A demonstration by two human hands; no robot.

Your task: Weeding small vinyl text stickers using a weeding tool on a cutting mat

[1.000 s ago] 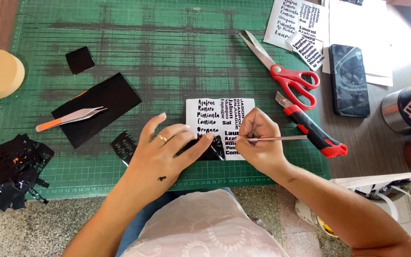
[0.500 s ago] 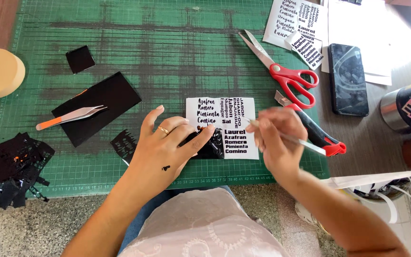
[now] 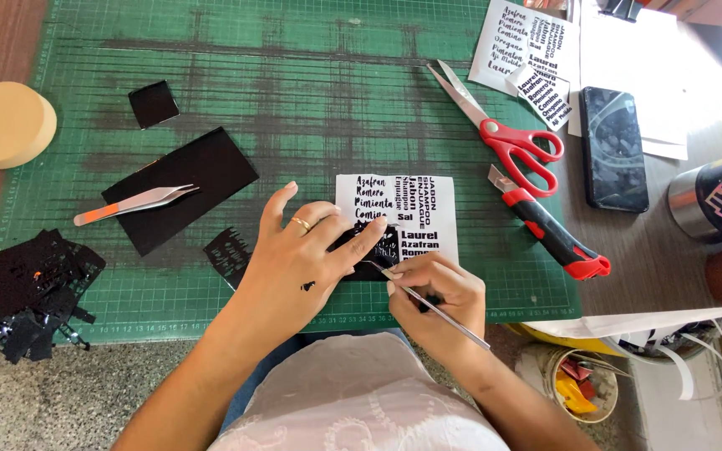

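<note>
My right hand (image 3: pixel 436 288) has dropped back from the sheet's right edge to its near edge, pinching a thin metal pick (image 3: pixel 428 302) at the white lettered vinyl sheet (image 3: pixel 399 213) on the green cutting mat (image 3: pixel 311 92), left hand (image 3: pixel 298 259) still flat, pinning it, so weeding continues.

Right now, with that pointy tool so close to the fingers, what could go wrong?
The thin metal pick in the right hand points toward the left hand pressing the white sticker sheet; a slip might prick a fingertip or tear the lettering. The utility knife beside the sheet could get bumped.
</note>
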